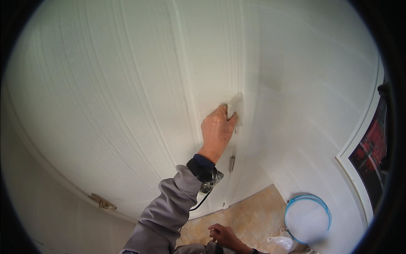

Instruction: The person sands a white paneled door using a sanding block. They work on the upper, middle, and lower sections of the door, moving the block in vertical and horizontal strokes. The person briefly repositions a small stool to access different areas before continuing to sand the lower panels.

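My left hand, in a grey sleeve with a dark cuff, reaches up to a white grooved panel, seemingly a door. Its fingers pinch a thin translucent flat piece, like a plastic scraper, against the panel's right edge. A metal hinge shows below on that edge. Something wrapped in shiny tape, with a black cable, is at the left wrist. Low in the picture, my right hand hovers before my lap, fingers loosely curled and partly apart, with nothing visible in it.
A brass-coloured lock or latch sits on the panel's left edge. A white wall with a framed opening stands at right. On the tan floor, a round blue-rimmed object leans near a clear plastic bag.
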### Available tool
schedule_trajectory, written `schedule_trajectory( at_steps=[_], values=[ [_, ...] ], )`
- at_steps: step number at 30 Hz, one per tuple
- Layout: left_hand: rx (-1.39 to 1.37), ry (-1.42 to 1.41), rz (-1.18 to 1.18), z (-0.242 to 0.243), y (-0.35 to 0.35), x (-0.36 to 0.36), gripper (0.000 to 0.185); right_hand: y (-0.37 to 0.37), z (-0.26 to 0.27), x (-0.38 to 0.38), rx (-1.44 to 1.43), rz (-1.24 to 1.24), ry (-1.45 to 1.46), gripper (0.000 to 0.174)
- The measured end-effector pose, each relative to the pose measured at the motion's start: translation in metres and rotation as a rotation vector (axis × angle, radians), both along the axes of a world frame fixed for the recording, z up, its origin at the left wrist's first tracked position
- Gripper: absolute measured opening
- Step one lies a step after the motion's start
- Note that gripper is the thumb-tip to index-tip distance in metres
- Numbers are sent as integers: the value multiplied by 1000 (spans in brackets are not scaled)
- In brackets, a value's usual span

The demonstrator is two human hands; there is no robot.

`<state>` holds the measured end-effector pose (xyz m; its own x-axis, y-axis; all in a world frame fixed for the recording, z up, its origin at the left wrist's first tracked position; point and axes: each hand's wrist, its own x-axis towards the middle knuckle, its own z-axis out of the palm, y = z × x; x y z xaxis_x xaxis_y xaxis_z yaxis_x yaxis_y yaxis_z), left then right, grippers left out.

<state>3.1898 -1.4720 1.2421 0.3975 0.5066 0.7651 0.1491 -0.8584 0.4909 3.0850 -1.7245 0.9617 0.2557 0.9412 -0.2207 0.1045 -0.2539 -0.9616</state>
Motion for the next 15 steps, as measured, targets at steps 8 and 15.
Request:
schedule_trajectory(
  at_steps=[8,15],
  values=[
    [20,-65,114,-16,42,-163,23,46,-4,-72,-20,93,-3,28],
    [-144,-156,387,-47,100,-360,20,81,-10,-108,53,322,-51,27]
  ],
)
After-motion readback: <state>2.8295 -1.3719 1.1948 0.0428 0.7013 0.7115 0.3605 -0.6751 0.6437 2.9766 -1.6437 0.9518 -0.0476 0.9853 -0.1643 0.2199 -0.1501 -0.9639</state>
